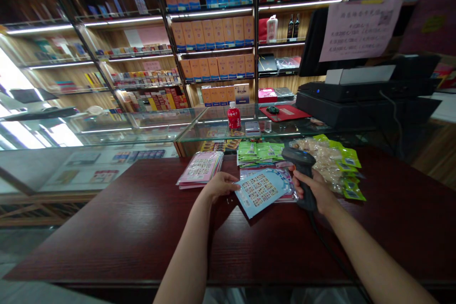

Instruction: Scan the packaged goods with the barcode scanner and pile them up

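Note:
My left hand [221,184] pinches the left edge of a light blue sticker sheet [260,191] and holds it tilted over the dark red wooden counter [142,228]. My right hand [315,189] is wrapped round the handle of a black barcode scanner [302,164], whose head points down at the sheet. A cable runs from the scanner along my right forearm. A pink stack of similar sheets [200,169] lies just left of my left hand. Green packets [260,152] lie behind the blue sheet.
Clear bags with green labels [335,164] lie to the right of the scanner. Behind is a glass display counter [199,126] with a small red bottle [233,117], a red mouse pad [285,112] and a black till with a monitor [359,90]. Shelves of boxed goods [213,33] fill the back wall.

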